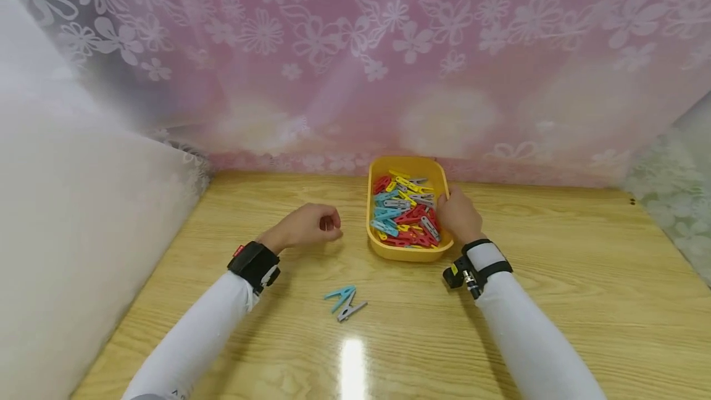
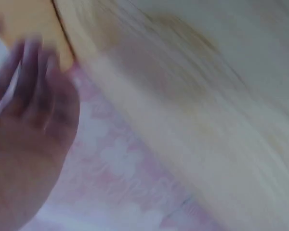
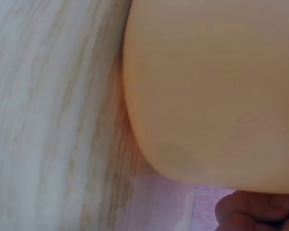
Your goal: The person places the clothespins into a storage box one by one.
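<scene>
A yellow plastic basket [image 1: 408, 254] stands toward the back of the table, filled with red, blue, yellow and grey clothespins [image 1: 408, 217]. My right hand [image 1: 460, 215] grips the basket's right rim; in the right wrist view the basket's smooth side [image 3: 207, 96] fills most of the picture, with curled fingers [image 3: 253, 207] at the lower edge. Left of the basket, my left hand [image 1: 308, 225] hovers over the table with loosely bent fingers and nothing in them. In front of both, a blue clothespin [image 1: 341, 295] and a grey clothespin [image 1: 351, 307] lie on the wood, overlapping.
The wood-grain table [image 1: 528, 326] reaches a pink flowered curtain [image 1: 355, 79] close behind the basket. A pale sheet [image 1: 83, 171] hangs along the left side. More patterned cloth [image 1: 677, 184] hangs at the right.
</scene>
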`<state>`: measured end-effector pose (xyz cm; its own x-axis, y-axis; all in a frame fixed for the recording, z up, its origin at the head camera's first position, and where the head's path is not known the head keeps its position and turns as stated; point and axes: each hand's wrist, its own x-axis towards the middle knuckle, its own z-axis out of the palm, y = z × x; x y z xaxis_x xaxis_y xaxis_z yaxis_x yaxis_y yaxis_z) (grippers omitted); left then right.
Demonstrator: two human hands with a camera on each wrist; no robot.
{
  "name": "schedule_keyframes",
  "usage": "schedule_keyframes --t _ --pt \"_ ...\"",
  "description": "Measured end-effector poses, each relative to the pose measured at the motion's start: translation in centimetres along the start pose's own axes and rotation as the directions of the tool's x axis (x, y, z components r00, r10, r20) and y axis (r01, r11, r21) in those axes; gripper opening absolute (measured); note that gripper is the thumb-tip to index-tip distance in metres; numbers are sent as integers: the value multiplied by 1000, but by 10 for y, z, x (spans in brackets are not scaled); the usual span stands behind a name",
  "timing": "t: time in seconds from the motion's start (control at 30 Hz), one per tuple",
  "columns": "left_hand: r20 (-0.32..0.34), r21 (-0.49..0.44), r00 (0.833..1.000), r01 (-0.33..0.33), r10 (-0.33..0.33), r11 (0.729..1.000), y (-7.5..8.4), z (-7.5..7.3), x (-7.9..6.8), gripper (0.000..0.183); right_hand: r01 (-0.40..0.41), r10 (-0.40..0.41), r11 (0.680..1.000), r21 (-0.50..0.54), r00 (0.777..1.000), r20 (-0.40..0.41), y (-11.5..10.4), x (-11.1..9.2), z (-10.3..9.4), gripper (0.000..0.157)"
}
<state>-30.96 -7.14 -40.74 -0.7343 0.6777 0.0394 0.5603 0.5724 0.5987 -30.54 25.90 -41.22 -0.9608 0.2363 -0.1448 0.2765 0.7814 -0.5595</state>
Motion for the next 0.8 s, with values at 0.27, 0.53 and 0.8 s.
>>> schedule_keyframes --t 0.27,0.53,0.8 --pt "209 145 978 -29 -2 989 23 15 -57 30 12 -12 1000 20 1000 3 1 -1 -2 43" --pt "218 238 976 -76 23 968 36 34 -77 35 -5 5 999 39 1000 12 1 0 -2 44" --pt "152 316 988 -74 27 946 39 47 -78 29 -3 3 999 32 1000 21 1 0 -3 44"
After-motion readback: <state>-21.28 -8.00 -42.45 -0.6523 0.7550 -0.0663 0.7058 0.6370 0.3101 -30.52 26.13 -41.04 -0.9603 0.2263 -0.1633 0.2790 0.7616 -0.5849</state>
